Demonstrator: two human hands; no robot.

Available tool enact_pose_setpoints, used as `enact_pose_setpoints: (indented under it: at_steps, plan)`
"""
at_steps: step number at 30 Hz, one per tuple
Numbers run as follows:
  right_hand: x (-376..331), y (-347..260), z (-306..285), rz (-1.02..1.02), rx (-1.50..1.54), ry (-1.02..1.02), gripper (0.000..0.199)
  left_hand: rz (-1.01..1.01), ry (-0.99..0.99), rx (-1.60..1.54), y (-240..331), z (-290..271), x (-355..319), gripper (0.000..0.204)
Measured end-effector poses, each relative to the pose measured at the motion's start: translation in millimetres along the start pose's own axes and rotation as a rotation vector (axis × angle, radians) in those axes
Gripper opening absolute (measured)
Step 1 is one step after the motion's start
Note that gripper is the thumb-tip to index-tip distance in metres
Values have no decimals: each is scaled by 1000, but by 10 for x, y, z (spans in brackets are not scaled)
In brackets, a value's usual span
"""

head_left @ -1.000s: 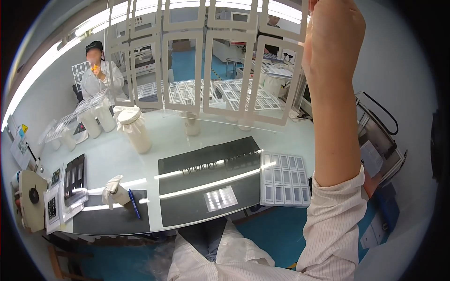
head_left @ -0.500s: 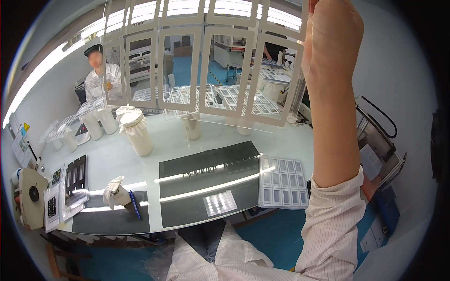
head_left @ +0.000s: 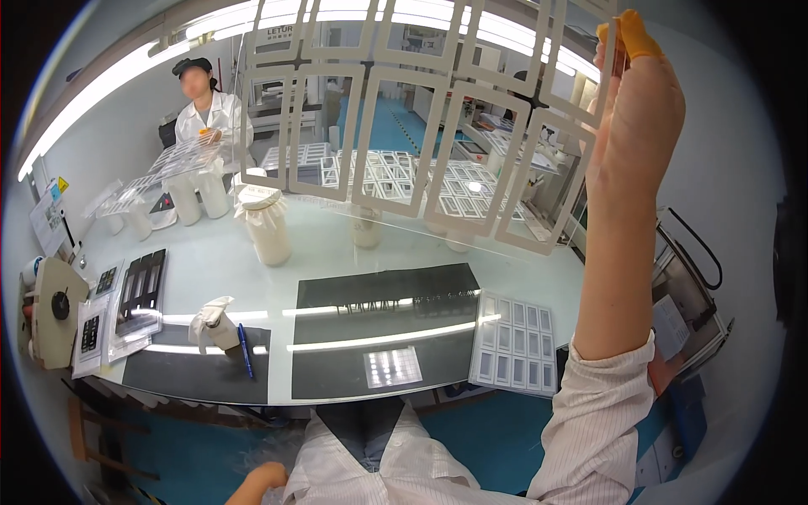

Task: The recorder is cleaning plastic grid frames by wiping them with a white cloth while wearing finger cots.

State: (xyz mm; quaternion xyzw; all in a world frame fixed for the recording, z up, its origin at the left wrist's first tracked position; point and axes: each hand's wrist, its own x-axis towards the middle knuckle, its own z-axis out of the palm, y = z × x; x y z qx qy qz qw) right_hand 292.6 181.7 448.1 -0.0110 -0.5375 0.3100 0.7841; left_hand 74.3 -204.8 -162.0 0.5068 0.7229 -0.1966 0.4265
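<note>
A large clear sheet printed with rows of pale rectangular frames (head_left: 463, 224) is raised above the far side of the table. My right hand (head_left: 644, 114) grips its right edge, with orange covers on the fingertips. My left hand (head_left: 269, 476) is low beside my jacket at the lower edge, its fingers hidden. Below the sheet, a black mat (head_left: 337, 362) bears a small translucent rectangle (head_left: 393, 368) with bright reflections. A stack of clear sheets with grey-windowed white frames (head_left: 513, 345) lies at the mat's right side.
A blue pen (head_left: 245, 349) lies beside a small cloth-topped container (head_left: 221, 332) at left. Black-framed sheets (head_left: 139, 290) sit farther left. A white covered jar (head_left: 268, 231) stands toward the back. Across the table is a co-worker (head_left: 206, 114). Framed sheets (head_left: 391, 177) rest on supports behind.
The raised sheet and my right hand have shifted right and slightly down in view. My left hand has come into view at the lower edge. The whole view has shifted a little.
</note>
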Motion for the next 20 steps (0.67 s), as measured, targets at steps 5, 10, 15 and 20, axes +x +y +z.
enact_pose_setpoints:
  at_steps: [5,10,15,20]
  plan:
    - [-10,77,-33,-49,-68,-19,27,4,369,-141,313,-979,-651,28]
    - [-70,150,54,-62,-6,1,27,115,908,-334,722,-1858,-1458,14]
    - [-279,180,70,-118,-268,-12,24,-119,1677,-168,379,-2535,-1524,11]
    - [-278,395,-76,-140,-172,-147,27,-342,1779,-218,-205,-2660,-1544,12]
